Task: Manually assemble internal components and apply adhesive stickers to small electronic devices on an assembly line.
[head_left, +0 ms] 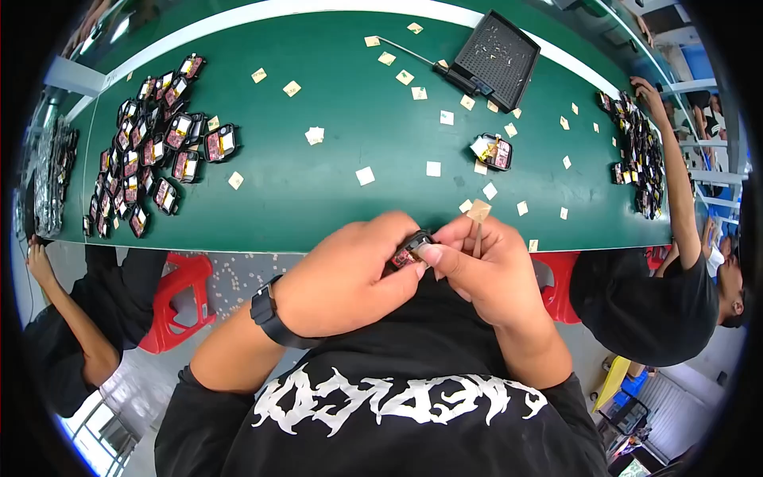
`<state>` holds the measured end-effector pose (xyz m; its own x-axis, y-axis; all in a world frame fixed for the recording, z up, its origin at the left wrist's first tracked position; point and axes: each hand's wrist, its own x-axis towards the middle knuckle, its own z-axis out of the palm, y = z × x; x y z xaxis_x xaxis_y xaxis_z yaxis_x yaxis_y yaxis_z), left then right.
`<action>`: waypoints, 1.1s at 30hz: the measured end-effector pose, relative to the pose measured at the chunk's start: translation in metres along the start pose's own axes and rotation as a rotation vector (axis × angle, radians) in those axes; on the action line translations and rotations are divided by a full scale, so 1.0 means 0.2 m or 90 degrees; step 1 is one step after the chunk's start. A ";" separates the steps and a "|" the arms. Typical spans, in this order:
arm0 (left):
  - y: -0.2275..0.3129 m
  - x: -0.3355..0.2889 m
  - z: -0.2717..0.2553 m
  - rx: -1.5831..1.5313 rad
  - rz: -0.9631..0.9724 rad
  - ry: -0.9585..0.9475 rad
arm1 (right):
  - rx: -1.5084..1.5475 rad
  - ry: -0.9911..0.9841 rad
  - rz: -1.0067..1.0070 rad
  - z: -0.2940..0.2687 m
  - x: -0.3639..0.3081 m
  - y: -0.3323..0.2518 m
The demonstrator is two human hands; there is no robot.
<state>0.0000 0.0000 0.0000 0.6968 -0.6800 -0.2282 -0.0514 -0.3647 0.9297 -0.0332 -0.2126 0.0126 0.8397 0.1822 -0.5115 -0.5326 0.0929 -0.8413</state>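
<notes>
My left hand (350, 270), wearing a black wristband, closes round a small black plastic casing (408, 251) with a reddish circuit board inside. It holds the casing tilted just above the near table edge. My right hand (493, 266) pinches at the casing's right end with thumb and forefinger. A thin stick (478, 241) stands up between the right fingers, with a beige paper square (479, 210) at its upper end. The fingers hide part of the casing, and what the right fingertips grip there is too small to make out.
Many similar casings lie heaped at the left (151, 143) and at the far right (640, 155). One casing (494, 151) lies ahead, near a black perforated tray (499, 60). Paper squares (365, 176) dot the green table (318, 207). Co-workers sit either side, near red stools (179, 302).
</notes>
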 end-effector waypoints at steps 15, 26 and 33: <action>0.07 -0.08 -0.05 -0.213 -0.007 0.016 | 0.125 -0.072 -0.026 0.04 -0.11 -0.08; 0.07 -0.13 -0.12 -0.125 0.177 0.092 | -0.465 0.347 -0.355 -0.24 0.03 -0.10; 0.02 -0.22 -0.24 -0.013 0.050 0.194 | -0.721 0.304 -0.465 -0.35 0.20 -0.04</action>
<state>0.0047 0.0591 0.0274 0.8742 -0.4817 -0.0617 -0.1005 -0.3038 0.9474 0.0122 -0.2743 -0.0143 0.9595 0.0731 0.2719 0.2068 -0.8386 -0.5040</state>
